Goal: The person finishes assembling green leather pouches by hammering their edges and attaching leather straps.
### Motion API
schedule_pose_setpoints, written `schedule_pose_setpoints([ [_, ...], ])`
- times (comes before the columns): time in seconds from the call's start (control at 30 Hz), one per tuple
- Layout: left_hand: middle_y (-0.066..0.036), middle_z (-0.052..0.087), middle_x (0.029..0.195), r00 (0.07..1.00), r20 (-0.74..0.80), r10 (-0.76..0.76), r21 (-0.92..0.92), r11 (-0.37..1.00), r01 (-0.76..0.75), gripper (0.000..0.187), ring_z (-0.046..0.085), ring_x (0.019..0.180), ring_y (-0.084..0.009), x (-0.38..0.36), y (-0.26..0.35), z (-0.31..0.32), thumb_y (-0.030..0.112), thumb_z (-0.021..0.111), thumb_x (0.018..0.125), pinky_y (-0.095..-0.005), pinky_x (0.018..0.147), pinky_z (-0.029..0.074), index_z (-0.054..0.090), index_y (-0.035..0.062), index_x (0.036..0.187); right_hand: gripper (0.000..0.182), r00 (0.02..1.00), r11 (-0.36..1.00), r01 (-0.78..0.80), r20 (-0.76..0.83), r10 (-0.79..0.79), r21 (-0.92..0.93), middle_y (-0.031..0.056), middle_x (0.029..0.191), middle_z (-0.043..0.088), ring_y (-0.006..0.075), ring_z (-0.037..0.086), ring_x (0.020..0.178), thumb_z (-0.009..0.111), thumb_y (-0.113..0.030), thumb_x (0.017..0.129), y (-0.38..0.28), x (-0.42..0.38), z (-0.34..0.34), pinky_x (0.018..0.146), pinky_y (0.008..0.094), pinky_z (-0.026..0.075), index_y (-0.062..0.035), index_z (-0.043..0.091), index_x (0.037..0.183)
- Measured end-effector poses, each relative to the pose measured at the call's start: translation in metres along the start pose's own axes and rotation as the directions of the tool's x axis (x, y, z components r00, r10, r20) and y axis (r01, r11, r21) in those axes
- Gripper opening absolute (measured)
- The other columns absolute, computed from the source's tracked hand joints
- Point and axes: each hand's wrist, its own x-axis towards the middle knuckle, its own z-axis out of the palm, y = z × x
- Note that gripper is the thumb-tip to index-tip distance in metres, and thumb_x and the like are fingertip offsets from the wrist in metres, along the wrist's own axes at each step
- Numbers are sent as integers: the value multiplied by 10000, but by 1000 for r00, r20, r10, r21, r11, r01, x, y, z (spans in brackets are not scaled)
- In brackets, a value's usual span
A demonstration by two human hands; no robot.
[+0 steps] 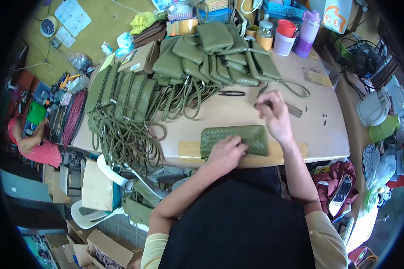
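Observation:
A green woven pouch (253, 136) lies flat near the table's front edge. My left hand (227, 153) presses down on it with bent fingers, holding it against the table. Above the pouch's right end, my right hand (276, 114) is raised with its fingers curled together. Something dark shows at those fingers, too small to make out. Just behind that hand lies a flat brownish strip-like piece (294, 110). Black thread snips (232, 93) rest on the table behind the pouch.
Green pouches (215, 38) are heaped at the back of the table (318, 130). More lie in a row (130, 94) at left, their straps (128, 143) hanging over the edge. Bottles (307, 33) stand back right. A white chair (107, 172) is below left; another person (33, 143) sits far left.

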Motion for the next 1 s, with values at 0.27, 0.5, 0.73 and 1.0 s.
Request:
schedule_pose_setpoints([
  [0.27, -27, 487, 895, 685, -534, -496, -696, 717, -24, 313, 483, 693, -103, 47, -16, -50, -26, 631, 859, -214, 570, 397, 485, 51, 1125, 451, 983, 955, 76, 181, -24, -286, 108, 950, 509, 240, 544, 841, 707, -125, 761, -68, -54, 2, 728, 363, 474, -31, 504, 1152],
  [0.5, -114, 375, 1392, 745, -448, -494, -620, 772, 140, 570, 598, 970, -161, 20, -13, -95, 45, 700, 838, -240, 773, 522, 437, 59, 1344, 187, 880, 691, 475, 324, -348, -546, 80, 880, 549, 281, 551, 867, 600, 6, 708, -45, -23, -5, 738, 397, 495, -28, 683, 872],
  [0.73, -105, 682, 987, 762, 100, -639, -725, 478, 495, 409, 652, 804, -125, -14, -48, -45, 137, 697, 871, -247, 748, 534, 558, -78, 1190, 211, 883, 700, 367, 465, -57, -613, 96, 906, 552, 297, 569, 918, 688, -48, 706, -37, -10, -31, 790, 388, 483, -44, 696, 917],
  [1.0, -23, 657, 726, 637, 220, -739, -677, 355, 645, 321, 617, 622, -77, -6, -57, -35, 254, 740, 843, -231, 568, 508, 665, -4, 1020, 220, 891, 812, 39, 387, 236, -583, 112, 804, 595, 274, 615, 800, 741, -194, 791, -23, 0, -36, 730, 359, 477, -5, 713, 900],
])
